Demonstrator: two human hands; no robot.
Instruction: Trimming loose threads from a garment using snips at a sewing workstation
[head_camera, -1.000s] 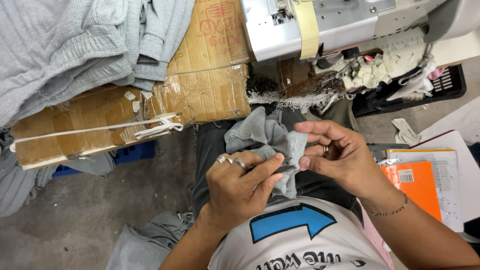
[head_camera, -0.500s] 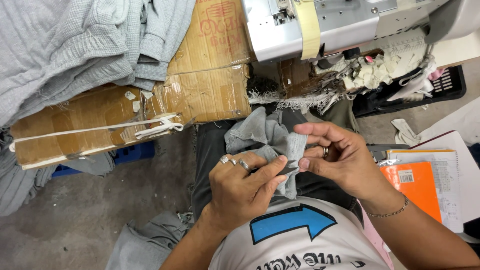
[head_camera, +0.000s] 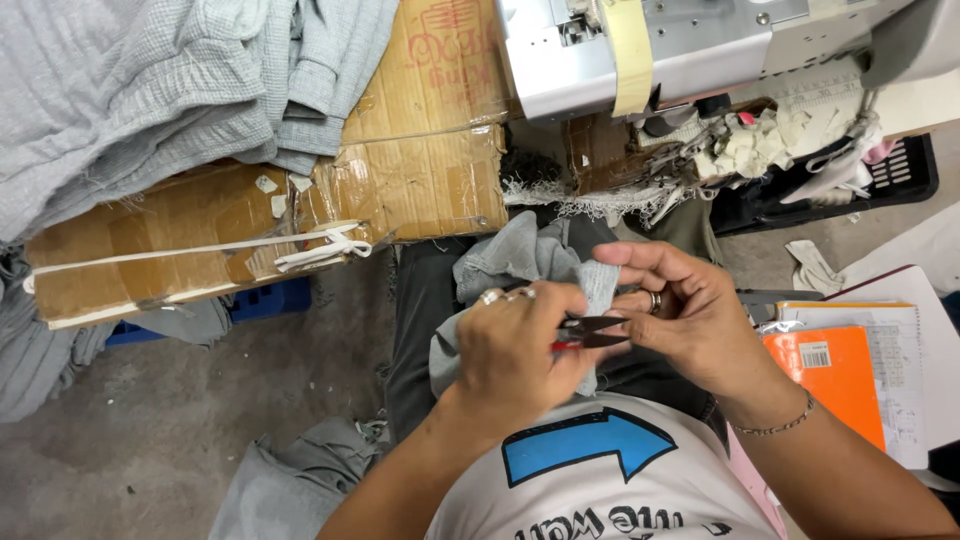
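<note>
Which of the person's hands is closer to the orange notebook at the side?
Right. The right hand pinches the grey fabric piece just beside the orange notebook. The left hand, holding small thread snips, sits farther off, on the other side of the right hand.

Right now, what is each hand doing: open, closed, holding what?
Left hand: closed on small thread snips.
Right hand: fingers pinch the grey cloth by the blades.
</note>
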